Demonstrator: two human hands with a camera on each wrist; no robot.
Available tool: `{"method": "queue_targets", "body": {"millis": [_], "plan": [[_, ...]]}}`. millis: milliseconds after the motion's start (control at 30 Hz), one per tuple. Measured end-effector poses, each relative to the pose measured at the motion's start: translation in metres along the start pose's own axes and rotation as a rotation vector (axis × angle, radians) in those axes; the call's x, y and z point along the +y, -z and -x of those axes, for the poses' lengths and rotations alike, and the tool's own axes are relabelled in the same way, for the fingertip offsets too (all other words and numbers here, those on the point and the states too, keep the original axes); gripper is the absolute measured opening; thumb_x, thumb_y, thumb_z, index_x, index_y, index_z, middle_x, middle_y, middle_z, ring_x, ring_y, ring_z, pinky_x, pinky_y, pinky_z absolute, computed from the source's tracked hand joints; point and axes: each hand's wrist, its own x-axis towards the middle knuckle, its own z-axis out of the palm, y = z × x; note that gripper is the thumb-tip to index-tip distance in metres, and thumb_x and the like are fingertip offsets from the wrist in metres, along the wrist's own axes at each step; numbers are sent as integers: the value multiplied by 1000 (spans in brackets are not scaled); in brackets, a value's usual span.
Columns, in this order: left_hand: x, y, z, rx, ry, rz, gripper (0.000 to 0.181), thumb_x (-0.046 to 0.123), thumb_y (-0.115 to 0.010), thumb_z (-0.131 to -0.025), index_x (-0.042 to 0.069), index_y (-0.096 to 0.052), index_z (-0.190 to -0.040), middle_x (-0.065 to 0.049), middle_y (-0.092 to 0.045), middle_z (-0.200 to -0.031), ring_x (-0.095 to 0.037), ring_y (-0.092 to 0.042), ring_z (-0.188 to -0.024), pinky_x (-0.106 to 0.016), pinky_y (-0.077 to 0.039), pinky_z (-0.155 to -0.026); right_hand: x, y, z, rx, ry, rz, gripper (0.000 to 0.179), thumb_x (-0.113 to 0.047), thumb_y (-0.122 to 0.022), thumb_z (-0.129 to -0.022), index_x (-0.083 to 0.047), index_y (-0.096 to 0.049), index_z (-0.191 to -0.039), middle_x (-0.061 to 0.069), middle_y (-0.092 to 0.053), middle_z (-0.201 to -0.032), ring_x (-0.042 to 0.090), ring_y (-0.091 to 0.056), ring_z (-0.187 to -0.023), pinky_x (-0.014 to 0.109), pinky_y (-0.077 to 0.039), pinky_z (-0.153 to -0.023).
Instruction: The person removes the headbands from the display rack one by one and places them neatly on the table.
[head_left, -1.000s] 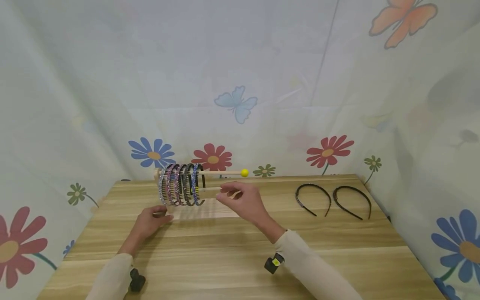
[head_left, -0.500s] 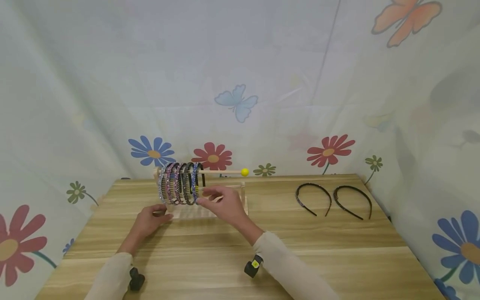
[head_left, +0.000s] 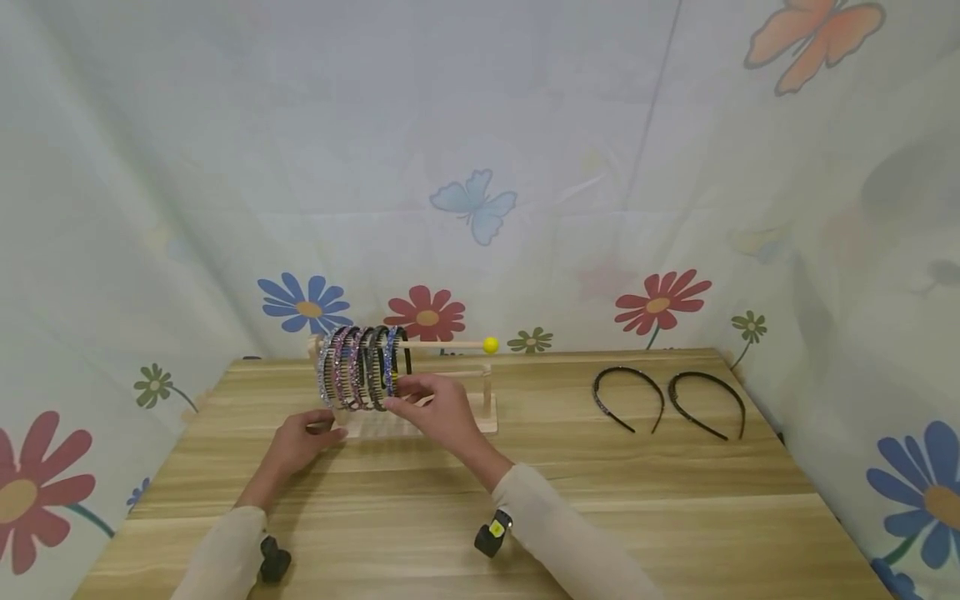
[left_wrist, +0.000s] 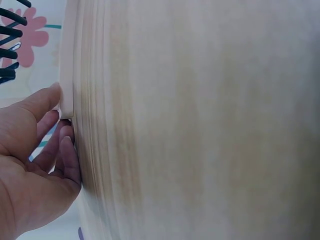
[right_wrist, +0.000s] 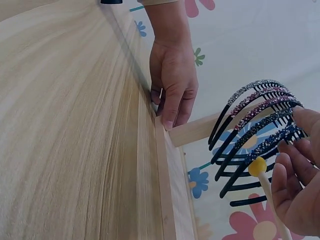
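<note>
A wooden headband rack [head_left: 486, 425] stands on the table, with several glittery toothed headbands [head_left: 352, 371] bunched at its left end. My left hand [head_left: 296, 446] grips the near left corner of its base; in the left wrist view the thumb lies against the end of the wooden base [left_wrist: 67, 100], with fingers curled beside it. My right hand [head_left: 438, 408] is at the right side of the row, thumb and fingertips pinching the outermost blue headband [right_wrist: 272, 142]. Part of that band is hidden behind my fingers.
A wooden rod tipped with a yellow ball [head_left: 491, 344] juts rightward from the rack. Two black headbands [head_left: 628, 369] lie apart on the right of the wooden table [head_left: 600, 500]. Behind hangs a flower-printed curtain [head_left: 555, 275].
My right hand has moved left along the rack, from beside the rods to the blue headband, uncovering the rack's right end. The left hand has stayed at the base.
</note>
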Motion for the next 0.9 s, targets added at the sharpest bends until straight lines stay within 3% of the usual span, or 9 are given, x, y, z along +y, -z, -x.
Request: {"method": "queue_targets", "body": {"millis": [333, 633, 900], "plan": [[4, -1, 2, -7, 10, 7, 52, 28, -75, -95, -6, -63, -133, -28, -63, -133, -42, -66, -116, -51, -57, -91, 2, -4, -3, 0, -33, 46, 38, -36, -79, -91, -11, -75, -120, -2, -77, -105, 4, -68, -90, 21, -57, -71], [4, -1, 1, -7, 16, 9, 52, 30, -76, -95, -4, -64, -133, -27, -64, -132, -41, -67, -115, -51, -57, -92, 1, -2, -6, -3, 12, 53, 23, -27, -78, -92, -13, -78, -110, -6, -77, -97, 2, -67, -85, 21, -56, -66], [3, 2, 0, -16, 13, -8, 55, 33, -75, -96, -6, -62, -133, -29, -61, -135, -44, -65, -117, -53, -56, -92, -2, 10, -4, 10, 28, 9, 25, -23, -76, -94, -9, -77, -115, -5, -77, -96, 11, -72, -86, 23, -58, -75]]}}
